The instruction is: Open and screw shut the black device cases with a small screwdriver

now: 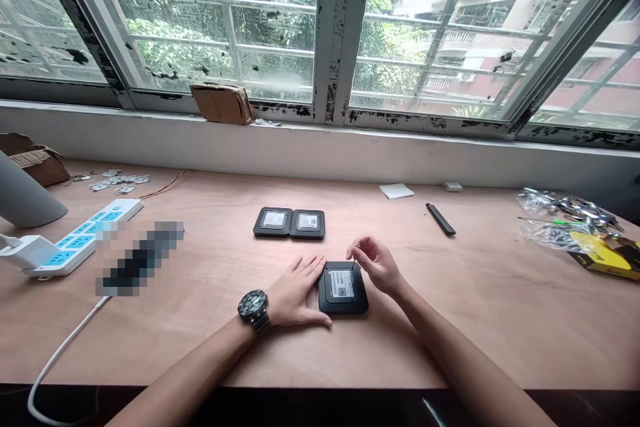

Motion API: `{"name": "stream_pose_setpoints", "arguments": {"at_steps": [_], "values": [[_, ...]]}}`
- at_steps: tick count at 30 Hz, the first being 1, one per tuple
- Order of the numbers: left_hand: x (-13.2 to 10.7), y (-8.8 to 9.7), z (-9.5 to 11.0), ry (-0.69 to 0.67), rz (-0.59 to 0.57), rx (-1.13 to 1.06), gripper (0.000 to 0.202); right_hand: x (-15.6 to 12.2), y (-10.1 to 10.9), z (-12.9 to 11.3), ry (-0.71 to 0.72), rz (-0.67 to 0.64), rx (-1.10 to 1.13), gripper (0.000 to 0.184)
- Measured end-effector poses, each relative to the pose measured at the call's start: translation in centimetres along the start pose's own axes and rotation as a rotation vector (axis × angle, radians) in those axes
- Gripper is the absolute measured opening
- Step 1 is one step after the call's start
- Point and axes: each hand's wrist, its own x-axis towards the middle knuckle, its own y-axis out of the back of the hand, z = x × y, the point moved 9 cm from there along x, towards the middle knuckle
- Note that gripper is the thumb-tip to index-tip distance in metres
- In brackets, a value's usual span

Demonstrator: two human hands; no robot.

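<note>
A black, rounded-square device (pixel 343 288) with a white printed label faces up on the table in front of me. My left hand (pixel 299 291) lies flat with fingers spread, its thumb and fingertips at the device's left edge. Over the device's top right corner my right hand (pixel 376 263) is closed in a pinch. A thin, pin-like tool (pixel 356 257) points down from its fingertips to the device; its exact kind is too small to tell. Farther back, two similar labelled black devices (pixel 273 221) sit side by side.
A white power strip (pixel 95 233) and a blurred-out dark object (pixel 143 257) lie left. Behind are a white pad (pixel 397 191) and a black utility-knife-like bar (pixel 441 219). Plastic bags (pixel 555 233) and a yellow-black box (pixel 607 253) sit right. A cardboard box (pixel 223 103) stands on the sill.
</note>
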Motion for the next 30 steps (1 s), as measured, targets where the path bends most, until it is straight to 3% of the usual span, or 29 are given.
{"name": "stream_pose_setpoints", "arguments": {"at_steps": [4, 8, 12, 16, 30], "values": [[-0.2, 0.0, -0.4, 0.009, -0.012, -0.022, 0.128, 0.2, 1.3, -0.5, 0.03, 0.149, -0.031, 0.026], [-1.4, 0.7, -3.1, 0.096, -0.028, 0.003, 0.125, 0.2, 1.2, -1.5, 0.111, 0.322, 0.061, 0.024], [-2.8, 2.0, -5.4, 0.156, -0.016, 0.041, 0.112, 0.6, -1.7, -1.1, 0.113, 0.235, 0.041, 0.024], [-2.9, 2.2, -5.3, 0.139, -0.011, 0.061, 0.11, 0.9, -3.5, -0.4, 0.121, 0.166, -0.002, 0.022], [-2.7, 2.3, -5.0, 0.123, 0.015, 0.07, 0.102, 0.9, -4.3, -0.2, 0.071, 0.092, -0.061, 0.023]]}}
